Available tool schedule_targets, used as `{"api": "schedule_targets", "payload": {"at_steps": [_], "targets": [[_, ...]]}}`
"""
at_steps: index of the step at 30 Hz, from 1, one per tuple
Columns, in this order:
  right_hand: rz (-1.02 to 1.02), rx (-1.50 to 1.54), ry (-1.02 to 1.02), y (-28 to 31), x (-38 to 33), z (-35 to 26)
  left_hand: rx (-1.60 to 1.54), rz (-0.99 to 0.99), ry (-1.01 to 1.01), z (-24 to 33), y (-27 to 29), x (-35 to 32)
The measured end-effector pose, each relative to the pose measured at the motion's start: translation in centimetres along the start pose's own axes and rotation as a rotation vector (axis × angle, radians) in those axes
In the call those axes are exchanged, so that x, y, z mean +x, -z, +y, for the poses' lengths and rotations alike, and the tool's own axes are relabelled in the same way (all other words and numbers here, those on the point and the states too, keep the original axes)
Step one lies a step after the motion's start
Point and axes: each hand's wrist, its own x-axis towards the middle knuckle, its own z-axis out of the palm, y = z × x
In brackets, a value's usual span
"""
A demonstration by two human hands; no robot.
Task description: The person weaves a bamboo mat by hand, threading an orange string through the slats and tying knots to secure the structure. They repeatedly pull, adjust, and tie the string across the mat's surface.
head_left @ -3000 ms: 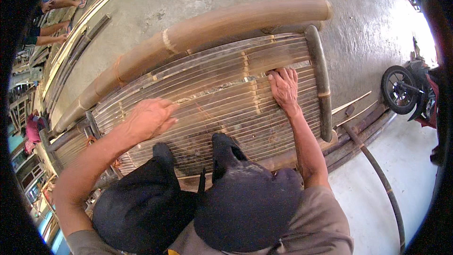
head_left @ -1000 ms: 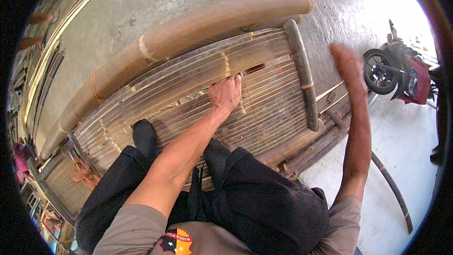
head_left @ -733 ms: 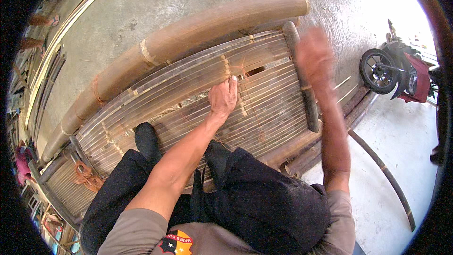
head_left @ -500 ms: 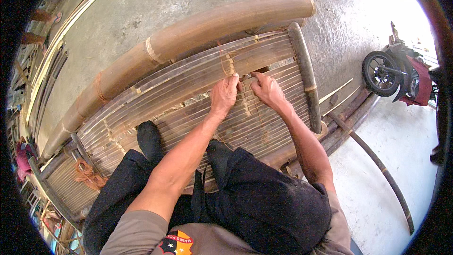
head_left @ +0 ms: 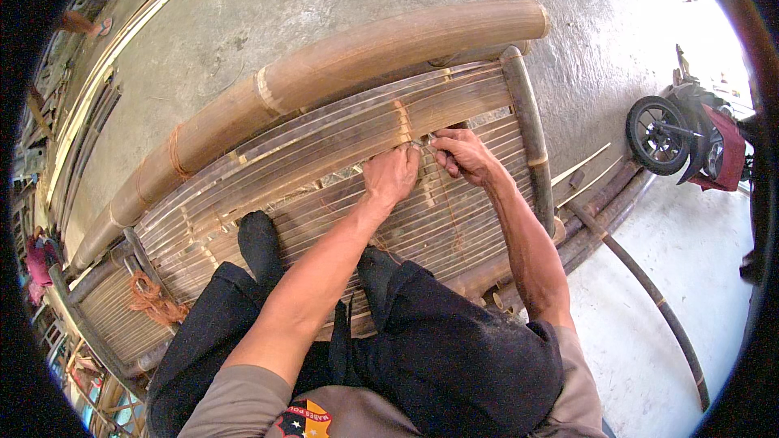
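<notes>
Beneath my feet is a slatted bamboo bench point(head_left: 487, 211), with a thick bamboo pole point(head_left: 389, 40) along its far side. Both hands meet over a narrow gap between the slats, right of the middle. My left hand point(head_left: 393, 172) is closed, its fingertips at the gap's edge. Close by on the right, my right hand point(head_left: 466, 156) is pinched with its fingers curled. Whatever they grip is too small or hidden to name. Just beyond the left hand, a light lashed crosspiece point(head_left: 402, 118) runs across the slats. Thin orange cord point(head_left: 177, 154) wraps the thick pole.
A bundle of orange twine point(head_left: 154, 298) lies on the bench at the left. Loose bamboo poles point(head_left: 604, 211) rest on the floor at the right, near a parked motorcycle point(head_left: 690, 134). Long strips point(head_left: 134, 40) lie along the far left, where part of another person's foot point(head_left: 101, 27) shows.
My left hand has turned over and lowered, fingers now tucked at the gap. The raised cord loop above it no longer shows. My right hand's extended finger has curled into a pinch.
</notes>
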Motion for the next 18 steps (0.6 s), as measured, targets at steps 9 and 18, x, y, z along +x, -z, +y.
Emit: {"api": "schedule_targets", "payload": {"at_steps": [9,18], "targets": [[-0.095,-0.279,-0.078,-1.7,2.1,-0.3,0.049,0.145,0.011,0.6,-1.0,0.4],[-0.066,-0.189,-0.197,-1.9,3.4,0.1,-0.21,-0.314,0.246,2.2,1.1,2.9]]}}
